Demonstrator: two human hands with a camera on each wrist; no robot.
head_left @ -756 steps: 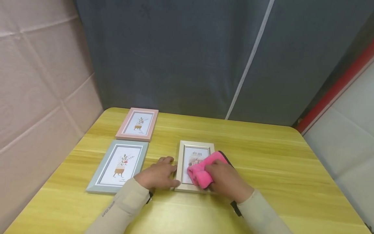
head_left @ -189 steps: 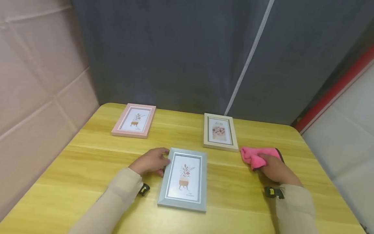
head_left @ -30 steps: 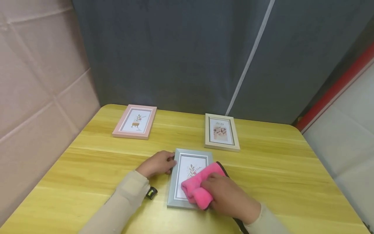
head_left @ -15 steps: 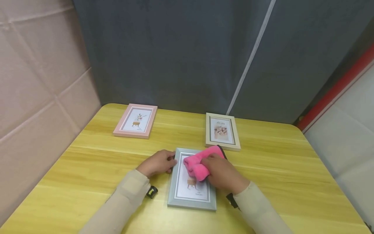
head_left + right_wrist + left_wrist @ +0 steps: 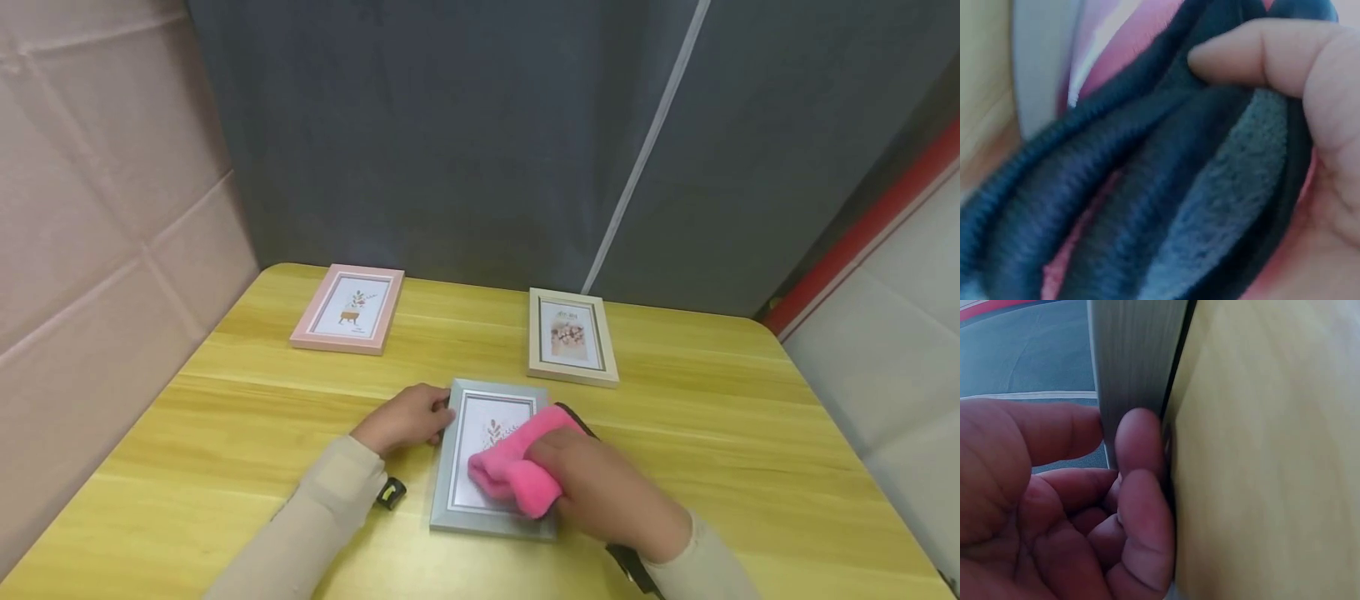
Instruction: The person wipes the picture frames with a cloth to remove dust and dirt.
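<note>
With our left hand (image 5: 405, 419) pinching the left edge of the grey-blue frame (image 5: 477, 423) flat on the bench (image 5: 742, 442) and our right hand (image 5: 609, 492) gripping the folded pink cloth (image 5: 516, 457) over its front, we should brace firmly and wipe lightly into each corner.

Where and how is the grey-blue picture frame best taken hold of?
The grey-blue picture frame is probably best pinched by its left border, coming from the left, as the left hand does: it lies flat with a straight, thick edge, and the pink cloth covers part of its right side.
</note>
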